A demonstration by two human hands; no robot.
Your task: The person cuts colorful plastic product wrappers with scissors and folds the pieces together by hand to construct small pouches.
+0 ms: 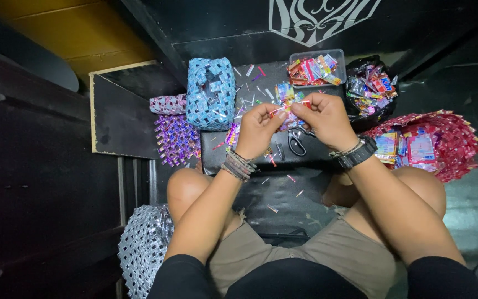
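Note:
My left hand (256, 128) and my right hand (325, 118) meet over a small dark board (261, 149), both pinching a narrow folded strip of colourful wrapper (290, 108) between thumbs and fingers. Bracelets circle my left wrist and a black watch sits on my right wrist. Black-handled scissors (296, 142) lie on the board just below my hands. Small wrapper pieces (284, 91) rest behind the strip.
A blue woven basket (211, 93) stands at the back left, with purple woven pieces (176, 138) beside it. A clear tub of wrappers (315, 68), a black bag of wrappers (369, 87) and a red woven basket (443, 141) sit to the right. A silver woven piece (142, 249) lies by my left knee.

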